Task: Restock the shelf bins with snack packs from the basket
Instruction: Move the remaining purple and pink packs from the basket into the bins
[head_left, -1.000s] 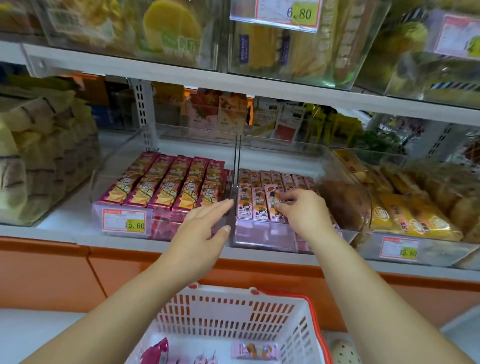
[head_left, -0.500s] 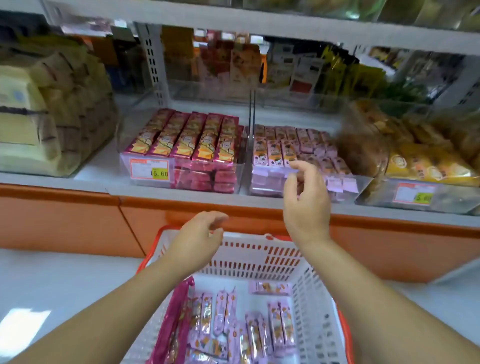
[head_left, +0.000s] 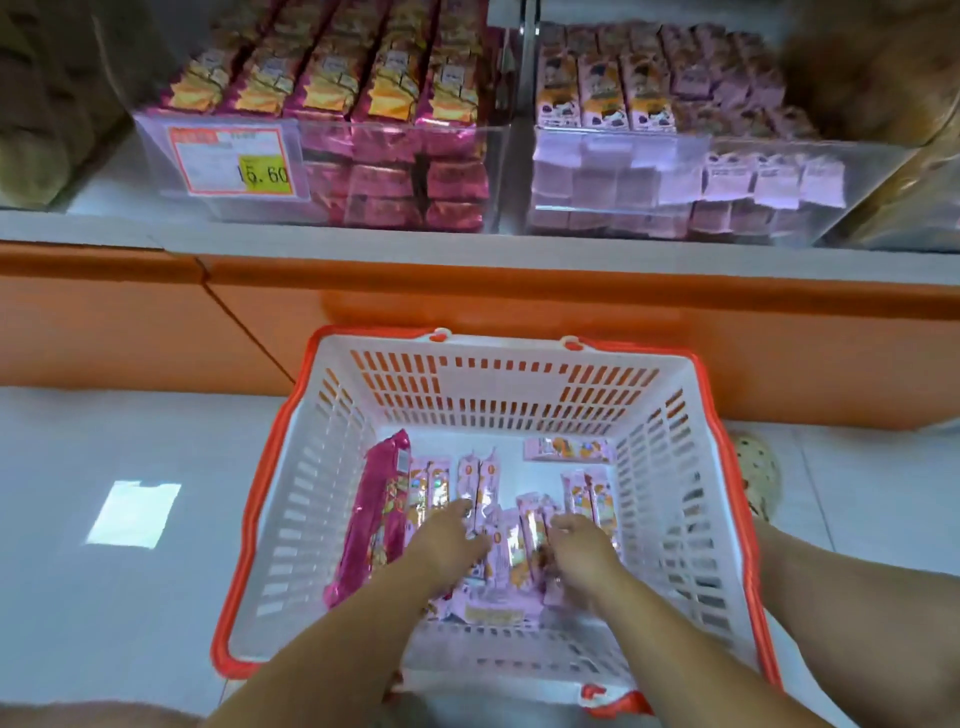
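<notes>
A white basket with an orange rim (head_left: 519, 384) stands on the floor below the shelf. In it lie several pale pink snack packs (head_left: 480, 478) and one long magenta pack (head_left: 374, 514) along its left wall. Both my hands are down inside it. My left hand (head_left: 452, 540) rests on the pink packs with its fingers stretched out. My right hand (head_left: 576, 545) has its fingers curled down among the packs; whether it grips one is hidden. Above, a clear shelf bin (head_left: 727, 145) holds matching pink packs, and the bin to its left (head_left: 322, 123) holds magenta packs.
A price tag reading 15.60 (head_left: 234, 161) hangs on the left bin. Bins of wrapped bread flank both bins at the far left (head_left: 36, 130) and far right (head_left: 883, 78). An orange panel (head_left: 467, 306) runs under the shelf edge. A spotted round object (head_left: 756, 473) lies right of the basket.
Both hands came away from the shelf bins and dropped into the basket. My view tilted down, so the upper shelves are out of sight and the whole basket shows.
</notes>
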